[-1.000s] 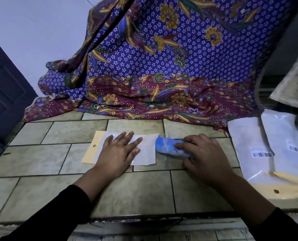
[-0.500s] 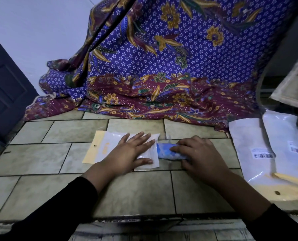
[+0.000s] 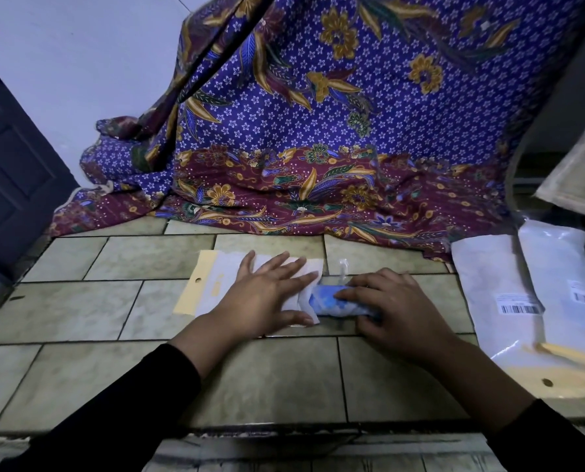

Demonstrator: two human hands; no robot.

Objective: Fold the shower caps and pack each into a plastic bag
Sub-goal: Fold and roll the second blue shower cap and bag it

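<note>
A clear plastic bag (image 3: 216,284) with a tan header card lies flat on the tiled counter. My left hand (image 3: 267,294) lies on it with fingers spread and straight, the thumb along the bag's near edge by its mouth. A rolled blue shower cap (image 3: 332,303) lies at the bag's right end, its left tip at the mouth. My right hand (image 3: 396,311) grips the roll, fingers curled over its top and thumb at its near side. Most of the roll's right part is hidden under that hand.
Two larger white plastic packets (image 3: 499,294) with barcode labels lie at the right, a tan card (image 3: 570,356) on them. A patterned purple and maroon cloth (image 3: 318,148) hangs behind and drapes onto the counter (image 3: 80,308). The counter's front edge runs just below my forearms.
My left hand slid right along the bag toward its mouth. My right hand brought the blue roll left, so its tip now meets the bag's open end.
</note>
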